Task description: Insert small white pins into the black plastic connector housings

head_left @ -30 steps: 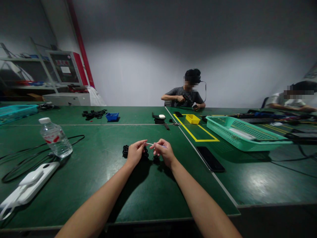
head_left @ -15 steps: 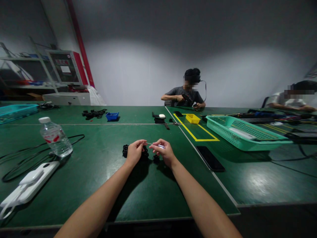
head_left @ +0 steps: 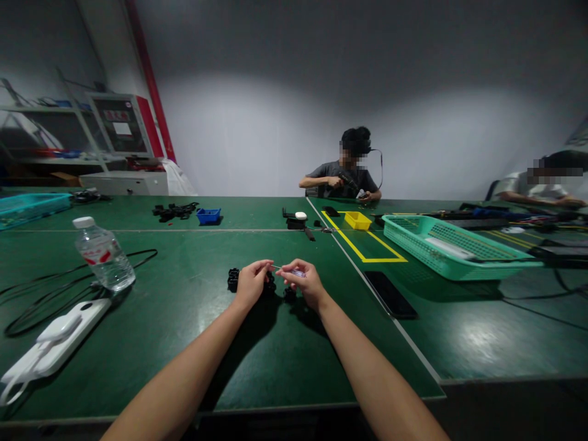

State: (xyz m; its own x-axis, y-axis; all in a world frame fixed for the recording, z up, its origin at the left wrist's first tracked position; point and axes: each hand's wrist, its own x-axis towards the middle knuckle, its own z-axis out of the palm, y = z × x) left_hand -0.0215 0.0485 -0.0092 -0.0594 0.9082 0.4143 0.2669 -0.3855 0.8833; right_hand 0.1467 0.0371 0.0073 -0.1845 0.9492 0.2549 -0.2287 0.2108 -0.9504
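Note:
A small screwdriver with a clear purplish handle lies in my right hand, whose fingers are closed around it. Its thin shaft points left to the fingertips of my left hand. Those left fingers are pinched at the shaft's tip; whatever they grip there is too small or hidden to make out. Black parts sit on the green table beside and partly behind my left hand. Under my right hand is another small black part.
On the left stand a water bottle and a white power strip with cables. Farther back are a blue bin and a yellow bin. To the right lie a phone and a green basket. Two people sit across the table.
My hands stay almost in place, with the screwdriver turned slightly in my right fingers. Across the table, a person's hands have shifted a little.

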